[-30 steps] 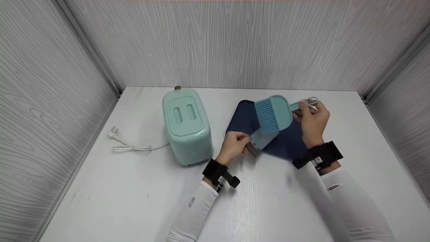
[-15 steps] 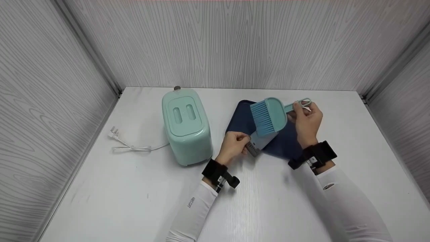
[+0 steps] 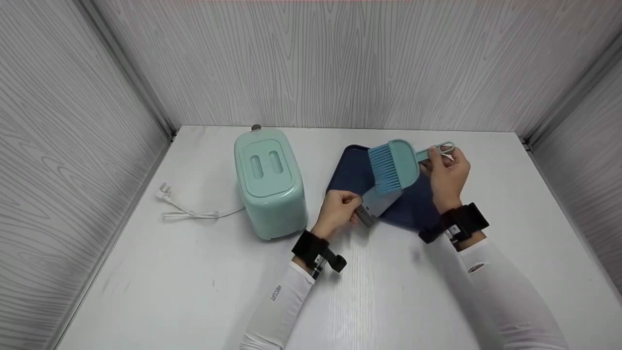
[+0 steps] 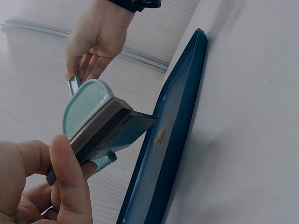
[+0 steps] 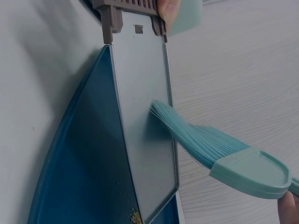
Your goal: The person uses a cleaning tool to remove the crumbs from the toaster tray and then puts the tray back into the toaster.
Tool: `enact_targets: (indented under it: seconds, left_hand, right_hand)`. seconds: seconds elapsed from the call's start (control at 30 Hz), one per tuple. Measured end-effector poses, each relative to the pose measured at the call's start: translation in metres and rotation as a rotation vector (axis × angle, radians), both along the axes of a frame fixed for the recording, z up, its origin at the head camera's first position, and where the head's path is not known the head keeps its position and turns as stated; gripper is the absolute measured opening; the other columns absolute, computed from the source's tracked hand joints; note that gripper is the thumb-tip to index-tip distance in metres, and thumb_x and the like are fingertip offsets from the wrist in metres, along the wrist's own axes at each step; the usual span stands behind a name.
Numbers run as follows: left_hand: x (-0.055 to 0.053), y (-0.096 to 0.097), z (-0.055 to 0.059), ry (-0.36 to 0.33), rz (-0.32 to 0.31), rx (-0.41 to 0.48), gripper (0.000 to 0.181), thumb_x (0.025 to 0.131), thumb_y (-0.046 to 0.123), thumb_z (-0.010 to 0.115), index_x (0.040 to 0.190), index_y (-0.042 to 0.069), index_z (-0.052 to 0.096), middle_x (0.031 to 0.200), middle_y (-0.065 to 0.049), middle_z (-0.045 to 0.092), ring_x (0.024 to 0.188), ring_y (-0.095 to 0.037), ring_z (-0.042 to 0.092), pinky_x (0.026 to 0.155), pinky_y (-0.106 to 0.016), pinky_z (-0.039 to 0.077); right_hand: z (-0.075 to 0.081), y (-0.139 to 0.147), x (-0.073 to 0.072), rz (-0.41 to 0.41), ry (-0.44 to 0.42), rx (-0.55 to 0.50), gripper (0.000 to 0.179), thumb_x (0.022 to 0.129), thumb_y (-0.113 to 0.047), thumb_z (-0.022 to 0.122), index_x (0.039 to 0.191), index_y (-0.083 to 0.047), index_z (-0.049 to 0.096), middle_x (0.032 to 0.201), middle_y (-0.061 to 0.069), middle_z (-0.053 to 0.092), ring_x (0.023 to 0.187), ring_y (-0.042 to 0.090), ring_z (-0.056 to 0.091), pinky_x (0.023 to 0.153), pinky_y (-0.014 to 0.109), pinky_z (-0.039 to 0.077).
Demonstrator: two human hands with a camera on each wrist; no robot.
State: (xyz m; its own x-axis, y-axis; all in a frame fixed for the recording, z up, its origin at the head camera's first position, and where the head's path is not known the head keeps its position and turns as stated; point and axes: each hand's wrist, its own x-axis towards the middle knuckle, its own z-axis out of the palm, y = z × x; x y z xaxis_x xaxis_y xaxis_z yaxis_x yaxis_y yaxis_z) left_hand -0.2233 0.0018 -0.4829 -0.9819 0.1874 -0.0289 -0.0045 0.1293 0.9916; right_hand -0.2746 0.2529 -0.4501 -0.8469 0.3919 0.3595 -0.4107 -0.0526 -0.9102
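In the head view my left hand (image 3: 335, 211) pinches the grey end of a metal crumb tray (image 5: 142, 88), which slants down over a dark blue tray (image 3: 351, 170). My right hand (image 3: 449, 177) grips the looped handle of a turquoise brush (image 3: 404, 163). The right wrist view has the brush's bristles (image 5: 191, 135) bent against the metal surface of the crumb tray. A small heap of yellowish crumbs (image 4: 160, 136) lies on the blue tray, below the crumb tray's lower end. Part of the metal is hidden behind the brush in the head view.
A mint-green toaster (image 3: 269, 184) with a lid on top stands left of the hands. Its white cord and plug (image 3: 189, 213) lie bundled on the white table (image 3: 218, 291). Wood-grain panels (image 3: 330, 63) enclose the table at the back and sides.
My right hand has swept the brush left and down over the crumb tray, then part of the way back to the right. My left hand and the crumb tray have stayed in place.
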Motion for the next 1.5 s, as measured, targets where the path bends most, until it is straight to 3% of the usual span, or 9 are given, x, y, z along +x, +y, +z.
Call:
enact_targets:
  seconds: [0.3,0.57,0.8,1.1,1.27,1.5]
  left_hand:
    - [0.001,0.000,0.001,0.001,0.006,-0.013,0.022,0.102,0.003,0.061,0.112,-0.009,0.077,0.071,0.002,0.066,0.048,-0.004,0.059,0.063,-0.046,0.067]
    - [0.001,0.000,0.002,-0.010,-0.007,-0.011,0.021,0.101,0.004,0.063,0.111,-0.009,0.077,0.068,0.003,0.064,0.048,-0.004,0.058,0.053,-0.025,0.059]
    - [0.000,0.000,0.002,0.008,-0.010,-0.025,0.020,0.101,0.004,0.063,0.108,-0.008,0.078,0.065,0.005,0.063,0.047,-0.003,0.057,0.054,-0.030,0.062]
    - [0.000,0.000,0.002,0.001,0.008,0.011,0.021,0.101,0.003,0.063,0.108,-0.010,0.077,0.067,0.003,0.064,0.047,-0.004,0.057,0.050,-0.022,0.055]
    - [0.000,-0.001,0.002,0.010,0.017,0.005,0.021,0.101,0.003,0.062,0.109,-0.010,0.077,0.067,0.004,0.063,0.047,-0.003,0.056,0.048,-0.017,0.052]
    - [0.000,-0.003,0.002,0.001,0.006,0.046,0.022,0.102,0.002,0.060,0.110,-0.011,0.076,0.067,0.003,0.063,0.048,-0.003,0.057,0.050,-0.017,0.053]
  right_hand:
    - [-0.002,0.006,-0.002,-0.047,0.011,0.042,0.008,0.103,-0.010,0.067,0.100,-0.004,0.063,0.083,0.004,0.078,0.073,0.010,0.078,0.065,0.021,0.065]
    - [-0.004,0.014,-0.004,-0.095,-0.021,0.080,0.011,0.104,-0.014,0.067,0.101,-0.003,0.063,0.083,0.001,0.078,0.074,0.011,0.078,0.066,0.020,0.065]
    - [-0.006,0.023,-0.007,-0.114,-0.022,0.013,0.009,0.103,-0.010,0.067,0.102,-0.002,0.064,0.087,0.004,0.078,0.076,0.011,0.079,0.067,0.022,0.066]
    - [-0.010,0.029,-0.008,-0.148,-0.040,0.006,0.009,0.102,-0.011,0.069,0.100,-0.005,0.063,0.083,0.003,0.077,0.073,0.010,0.079,0.066,0.021,0.066]
    - [-0.012,0.032,-0.006,-0.161,-0.035,0.016,0.008,0.101,-0.010,0.070,0.099,-0.004,0.064,0.082,0.005,0.077,0.072,0.011,0.078,0.065,0.022,0.066]
    - [-0.014,0.036,-0.001,-0.197,-0.059,0.123,0.012,0.103,-0.015,0.069,0.100,-0.005,0.063,0.081,0.001,0.077,0.072,0.008,0.077,0.065,0.019,0.064]
